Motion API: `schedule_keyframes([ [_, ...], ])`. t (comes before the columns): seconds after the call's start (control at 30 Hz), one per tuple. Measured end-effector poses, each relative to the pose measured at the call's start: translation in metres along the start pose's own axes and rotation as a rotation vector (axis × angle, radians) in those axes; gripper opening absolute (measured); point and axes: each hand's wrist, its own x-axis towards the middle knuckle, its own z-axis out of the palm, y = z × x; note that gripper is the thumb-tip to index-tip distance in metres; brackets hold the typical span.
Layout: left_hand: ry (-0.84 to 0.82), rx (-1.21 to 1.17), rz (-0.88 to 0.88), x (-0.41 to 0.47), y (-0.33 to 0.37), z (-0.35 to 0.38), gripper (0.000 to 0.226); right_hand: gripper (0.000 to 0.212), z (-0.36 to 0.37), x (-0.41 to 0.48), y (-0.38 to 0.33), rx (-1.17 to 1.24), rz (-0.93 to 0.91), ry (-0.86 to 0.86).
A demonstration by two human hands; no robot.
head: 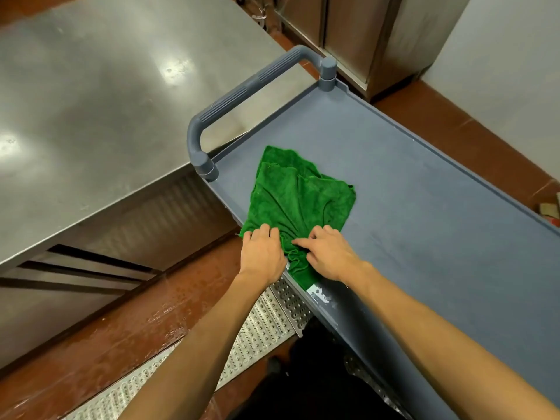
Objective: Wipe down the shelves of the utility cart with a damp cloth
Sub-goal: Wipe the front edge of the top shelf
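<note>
The left hand (262,253) and the right hand (328,256) sit side by side, knuckles up. Their fingers curl down into the near end of the green cloth (300,195), each gathering a fistful, so the fabric puckers into folds between them. A short tail of cloth trails back toward the wrists over the shelf's near edge. Ahead of the fingertips the cloth fans out flat on the cart's top shelf (424,207), its far corner reaching toward the handle (242,95), which arches ahead and to the left of the left hand. To the right of the right hand the shelf runs on long, dull and faintly streaked, so I judge that little of it has been wiped. The step in hand looks like getting a working hold on the cloth. To do it well, I would fold the loose fan into a flat pad under one palm rather than drag a bunch. Then press evenly and work in overlapping passes from the handle end along the shelf, running a cloth edge into the raised lip (225,204), where grime tends to collect. Out past the left hand stands a steel table (91,101), and below both wrists a perforated drain grate (266,322) lies in the reddish floor (121,322). Any lower shelves are out of sight.
</note>
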Motion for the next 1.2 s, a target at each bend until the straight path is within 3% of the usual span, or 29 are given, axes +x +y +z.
schedule_keyframes([
  [0.7, -0.026, -0.022, 0.194, -0.072, 0.059, 0.022, 0.041, 0.047, 0.031, -0.116, -0.018, -0.067, 0.257, 0.045],
  [1.2, -0.029, -0.006, 0.154, -0.113, 0.125, 0.031, 0.039, 0.042, 0.053, -0.187, 0.005, 0.003, 0.244, 0.062],
])
